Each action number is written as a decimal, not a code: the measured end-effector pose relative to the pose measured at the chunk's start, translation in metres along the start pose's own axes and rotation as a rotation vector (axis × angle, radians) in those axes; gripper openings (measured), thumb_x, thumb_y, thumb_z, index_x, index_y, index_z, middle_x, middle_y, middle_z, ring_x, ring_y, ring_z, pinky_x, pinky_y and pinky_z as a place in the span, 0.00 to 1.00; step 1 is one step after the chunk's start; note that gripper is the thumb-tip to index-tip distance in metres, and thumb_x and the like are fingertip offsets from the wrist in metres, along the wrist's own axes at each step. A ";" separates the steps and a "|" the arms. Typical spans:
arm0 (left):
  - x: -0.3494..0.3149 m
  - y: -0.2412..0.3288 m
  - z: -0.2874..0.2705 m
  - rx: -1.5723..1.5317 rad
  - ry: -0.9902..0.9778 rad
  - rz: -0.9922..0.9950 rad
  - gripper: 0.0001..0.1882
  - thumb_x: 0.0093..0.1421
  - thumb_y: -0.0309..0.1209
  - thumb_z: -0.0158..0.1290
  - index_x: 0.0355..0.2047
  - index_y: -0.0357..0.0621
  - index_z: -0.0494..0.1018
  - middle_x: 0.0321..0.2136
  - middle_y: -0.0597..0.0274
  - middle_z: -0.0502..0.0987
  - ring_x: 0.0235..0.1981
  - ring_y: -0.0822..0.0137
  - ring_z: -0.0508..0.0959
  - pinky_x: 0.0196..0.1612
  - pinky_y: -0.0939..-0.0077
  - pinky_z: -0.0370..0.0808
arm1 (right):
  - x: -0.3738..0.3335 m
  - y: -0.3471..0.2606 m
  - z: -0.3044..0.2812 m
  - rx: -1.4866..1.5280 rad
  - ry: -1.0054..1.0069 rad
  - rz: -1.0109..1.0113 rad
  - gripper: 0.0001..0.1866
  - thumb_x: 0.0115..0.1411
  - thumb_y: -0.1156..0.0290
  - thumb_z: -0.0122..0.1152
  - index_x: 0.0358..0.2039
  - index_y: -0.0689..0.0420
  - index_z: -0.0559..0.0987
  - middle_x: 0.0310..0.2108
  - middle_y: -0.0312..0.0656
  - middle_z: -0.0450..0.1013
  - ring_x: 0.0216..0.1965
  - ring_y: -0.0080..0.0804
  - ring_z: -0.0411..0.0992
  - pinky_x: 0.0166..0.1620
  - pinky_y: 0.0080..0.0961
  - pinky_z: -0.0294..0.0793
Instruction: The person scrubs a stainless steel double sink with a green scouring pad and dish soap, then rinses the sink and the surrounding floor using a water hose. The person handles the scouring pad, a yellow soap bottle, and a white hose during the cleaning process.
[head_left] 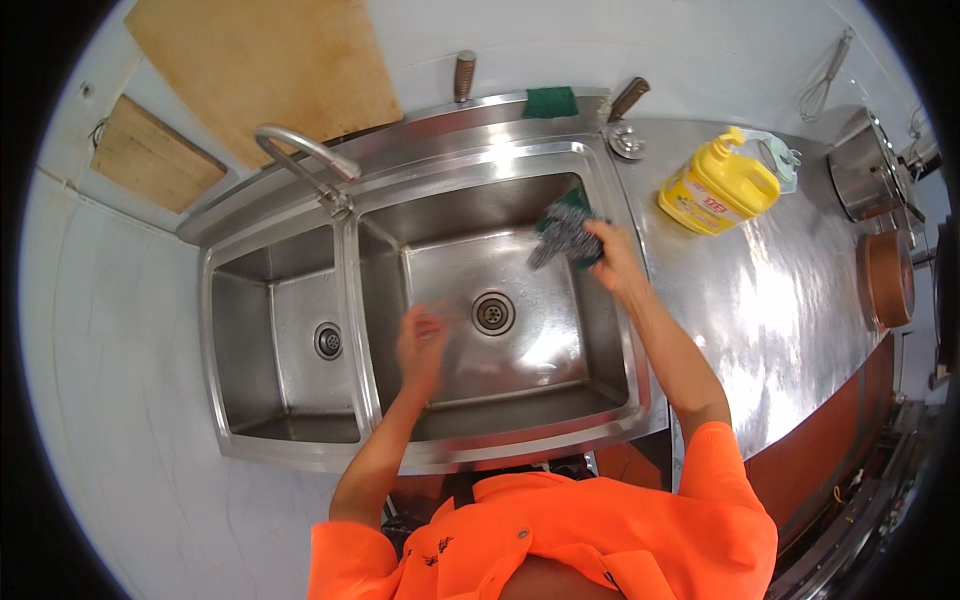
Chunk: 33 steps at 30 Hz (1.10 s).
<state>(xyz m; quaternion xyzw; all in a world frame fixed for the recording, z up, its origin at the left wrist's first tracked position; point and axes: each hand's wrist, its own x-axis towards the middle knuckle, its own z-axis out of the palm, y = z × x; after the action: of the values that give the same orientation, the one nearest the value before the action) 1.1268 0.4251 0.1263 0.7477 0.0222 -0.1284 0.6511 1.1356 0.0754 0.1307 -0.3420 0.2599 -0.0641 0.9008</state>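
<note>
Inside the right basin of the sink [600, 180], a dark scrubbing pad [562, 232] is at the back right corner, gripped by the right hand [612, 258]. Over the front left part of this basin, near the drain [493, 313], the left hand [422, 342] is blurred, seemingly open and empty. A yellow bottle [716, 186] stands on the counter's back edge.

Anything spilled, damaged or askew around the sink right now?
Nothing stands out. The right hand holds a scouring pad over the right basin; the left hand is blurred. The yellow bottle stands upright on the counter.
</note>
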 end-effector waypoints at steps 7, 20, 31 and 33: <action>-0.024 -0.063 -0.134 0.932 0.315 0.380 0.30 0.57 0.30 0.50 0.58 0.38 0.55 0.49 0.42 0.65 0.48 0.42 0.67 0.49 0.57 0.66 | 0.125 0.036 0.055 -1.438 0.401 -1.253 0.17 0.48 0.73 0.58 0.39 0.65 0.70 0.36 0.55 0.70 0.39 0.53 0.68 0.42 0.43 0.65; -0.027 -0.059 -0.136 0.793 0.253 0.107 0.35 0.59 0.36 0.49 0.63 0.43 0.47 0.43 0.44 0.70 0.33 0.46 0.76 0.34 0.57 0.73 | 0.167 0.105 0.129 -1.674 -0.152 -1.418 0.20 0.43 0.80 0.50 0.41 0.58 0.75 0.45 0.49 0.71 0.49 0.49 0.66 0.52 0.41 0.61; -0.032 -0.061 -0.148 0.473 0.362 0.188 0.29 0.60 0.33 0.45 0.59 0.36 0.53 0.46 0.42 0.67 0.44 0.45 0.70 0.45 0.58 0.68 | 0.049 0.299 0.248 -1.353 -0.663 -1.373 0.18 0.39 0.80 0.56 0.35 0.60 0.75 0.47 0.46 0.68 0.52 0.47 0.63 0.52 0.45 0.60; -0.029 -0.064 -0.147 0.188 0.430 0.187 0.25 0.61 0.31 0.42 0.56 0.33 0.55 0.49 0.44 0.64 0.51 0.50 0.65 0.54 0.63 0.61 | -0.029 0.317 0.230 -1.404 -0.922 -1.241 0.14 0.41 0.77 0.55 0.33 0.63 0.74 0.46 0.50 0.68 0.50 0.50 0.64 0.51 0.47 0.61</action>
<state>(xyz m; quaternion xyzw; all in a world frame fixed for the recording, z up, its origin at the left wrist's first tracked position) 1.1100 0.5823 0.0884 0.8139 0.0789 0.0928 0.5681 1.2090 0.4576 0.0822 -0.8534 -0.3516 -0.2135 0.3201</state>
